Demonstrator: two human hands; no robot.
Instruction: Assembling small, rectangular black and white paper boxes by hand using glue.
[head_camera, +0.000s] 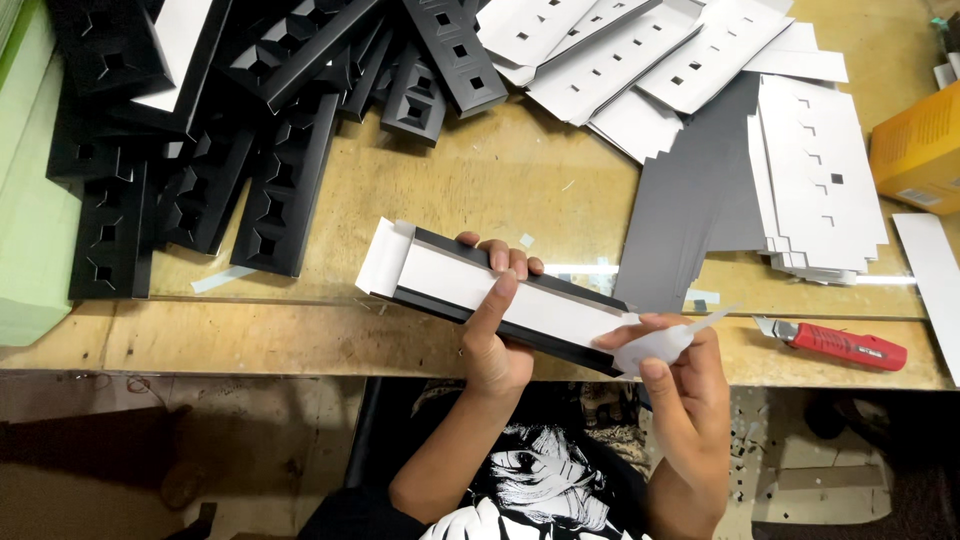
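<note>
My left hand (495, 320) grips a long folded cardboard tray (450, 285), black on its sides and white inside, held tilted above the front edge of the wooden table (480, 170). The fingers wrap over its far side and the thumb presses on the white face. At the tray's right end, my right hand (685, 375) pinches a thin translucent strip of backing paper (665, 340) that sticks out to the right.
A heap of folded black trays (270, 180) fills the table's left. Flat white and grey die-cut sheets (810, 170) lie at the back right. A red utility knife (845, 345) rests at the front right edge, an orange box (920, 145) at far right.
</note>
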